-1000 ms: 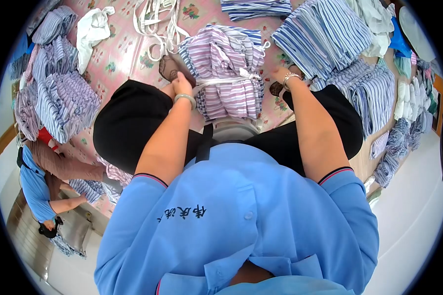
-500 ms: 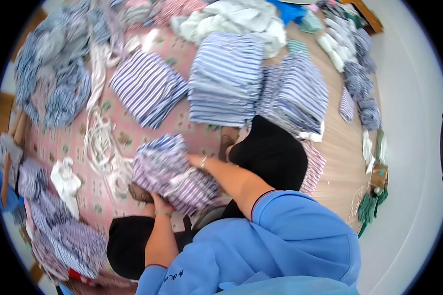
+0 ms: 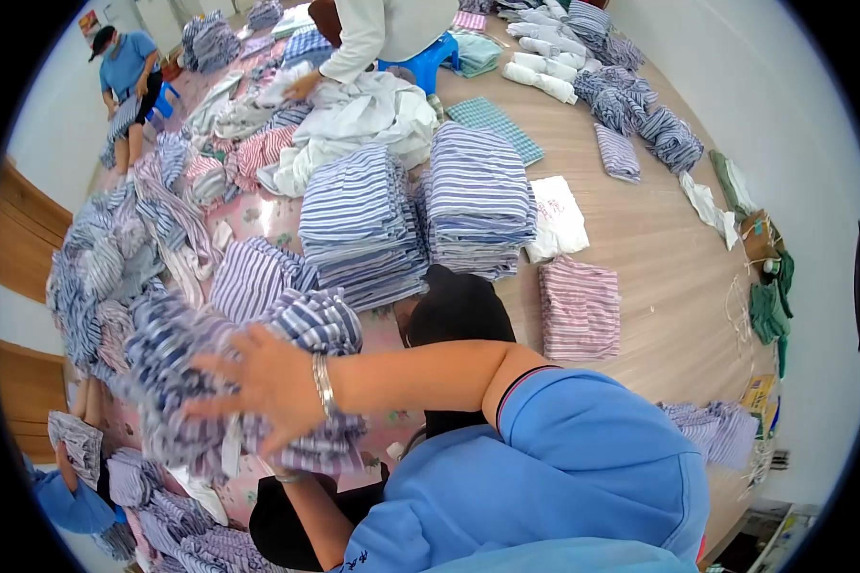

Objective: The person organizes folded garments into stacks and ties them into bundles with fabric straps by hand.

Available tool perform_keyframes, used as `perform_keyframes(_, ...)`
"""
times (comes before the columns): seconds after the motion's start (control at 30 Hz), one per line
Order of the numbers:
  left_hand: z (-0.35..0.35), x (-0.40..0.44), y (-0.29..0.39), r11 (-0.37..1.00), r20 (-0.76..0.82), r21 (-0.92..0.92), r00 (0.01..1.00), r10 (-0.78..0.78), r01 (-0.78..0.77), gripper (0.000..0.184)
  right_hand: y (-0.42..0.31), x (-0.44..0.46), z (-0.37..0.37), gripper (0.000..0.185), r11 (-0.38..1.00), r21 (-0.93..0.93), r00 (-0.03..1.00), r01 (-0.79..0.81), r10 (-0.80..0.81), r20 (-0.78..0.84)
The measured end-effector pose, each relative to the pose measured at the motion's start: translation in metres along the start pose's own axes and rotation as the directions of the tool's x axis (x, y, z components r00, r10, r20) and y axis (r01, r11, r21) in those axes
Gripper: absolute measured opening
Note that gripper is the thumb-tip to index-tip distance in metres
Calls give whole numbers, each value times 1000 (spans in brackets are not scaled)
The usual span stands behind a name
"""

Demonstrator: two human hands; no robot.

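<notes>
1 bulky bundle of striped cloth (image 3: 307, 323) is what we've got here; it sits right at our right grip (image 3: 258, 382), whose fingers are spread wide and not pinching anything we can make out; it's blurry there, so we can't swear if the palm presses the cloth or just skims it. Our left grip is hidden by the bundle's near edge, so no clue if it's closed on a fold; only the left forearm (image 3: 317, 516) really shows, leading in from below.

Imo the way to handle it well is from 2 sides, not 1; we'd keep the right palm broad so the layers don't slip apart, and have the left support the low edge; we'd also mind the pale strip (image 3: 231, 449) near the bottom, as it could snag a finger.

Position-wise, the bundle shows above, below and to the left of the right grip; a folded striped piece (image 3: 246, 279) lies just behind it, and 2 tall stacks (image 3: 358, 229) stand off to the right, apart from the fingers; whether the bundle touches the floor, we can't tell.
</notes>
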State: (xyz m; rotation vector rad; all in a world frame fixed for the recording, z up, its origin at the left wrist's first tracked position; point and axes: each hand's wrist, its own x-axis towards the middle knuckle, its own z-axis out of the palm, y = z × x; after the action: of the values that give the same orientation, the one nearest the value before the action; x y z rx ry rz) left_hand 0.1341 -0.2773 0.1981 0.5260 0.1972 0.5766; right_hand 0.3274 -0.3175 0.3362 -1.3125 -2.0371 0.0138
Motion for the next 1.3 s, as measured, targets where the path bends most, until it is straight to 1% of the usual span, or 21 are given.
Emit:
perform_keyframes(0.13,103,14,20,949,201,310,980,-12,-52,92,-80,-4,-39,71,873,-30,856,487,-484,-181)
perform_keyframes(0.2,150,28,25,878,285,457,959,3,-138,90,-118,-22,-51,58,772,-290,773,566,-619,-140)
perform_keyframes(0.23,171,37,26,832,316,521,949,18,-189,89,-129,-30,-48,58,766,-309,768,564,-624,-144)
perform_keyframes(0.3,217,64,25,717,375,622,924,79,-314,88,-144,-44,-47,49,417,-909,680,-7,-664,-310)
perform_keyframes(0.37,267,102,20,572,443,683,880,170,-454,86,-131,-61,-118,46,450,-861,757,237,-641,-126)
perform_keyframes(0.43,319,151,7,415,516,705,817,256,-575,84,-101,-76,-198,43,430,-867,850,254,-527,-13)
perform_keyframes(0.5,372,202,-8,275,572,707,755,322,-652,83,-64,-90,-276,41,281,-953,933,112,-360,3)
perform_keyframes(0.6,413,257,-51,96,619,763,765,178,-639,80,27,-124,-395,36,-133,-955,964,-266,-54,-261)
perform_keyframes(0.63,405,259,-69,99,753,654,658,5,-750,67,77,-144,-434,31,-172,-878,892,-447,-153,-425)
perform_keyframes(0.67,368,247,-91,-16,828,555,554,-84,-832,62,83,-145,-453,35,-158,-771,706,-616,322,-630)
perform_keyframes(0.7,363,187,-101,-187,930,318,344,-132,-930,50,87,-142,-461,40,-221,-636,326,-739,709,-625)
perform_keyframes(0.73,342,153,-88,-130,643,464,433,-631,-877,55,108,-153,-441,39,31,-699,586,-715,573,-574)
perform_keyframes(0.77,336,124,-74,-71,525,257,201,-827,-964,57,129,-167,-406,37,264,-751,782,-605,375,-498)
perform_keyframes(0.8,290,108,-60,-48,483,395,252,-838,-917,57,122,-166,-370,40,397,-672,774,-625,427,-468)
perform_keyframes(0.83,245,97,-45,19,356,776,413,-838,-631,59,128,-166,-336,40,411,-697,737,-587,627,-251)
perform_keyframes(0.9,155,76,9,-307,107,865,742,-662,-398,58,127,-173,-275,43,617,-561,739,-553,673,11)
perform_keyframes(0.97,126,42,63,-607,-75,764,904,-421,-219,59,136,-177,-225,45,654,-533,711,-537,691,132)
perform_keyframes(1.0,116,22,83,-568,-17,800,938,-346,-194,61,141,-176,-203,46,678,-511,675,-528,700,231)
perform_keyframes(1.1,97,-25,124,-529,-268,845,917,-297,75,71,151,-161,-156,48,758,-351,679,-551,651,341)
perform_keyframes(1.27,73,-46,132,-470,-243,869,961,-131,156,64,158,-113,-89,52,873,-243,705,-424,486,517)
perform_keyframes(1.3,56,-48,128,-495,-145,865,986,-84,85,61,154,-100,-77,51,879,-241,705,-411,474,528)
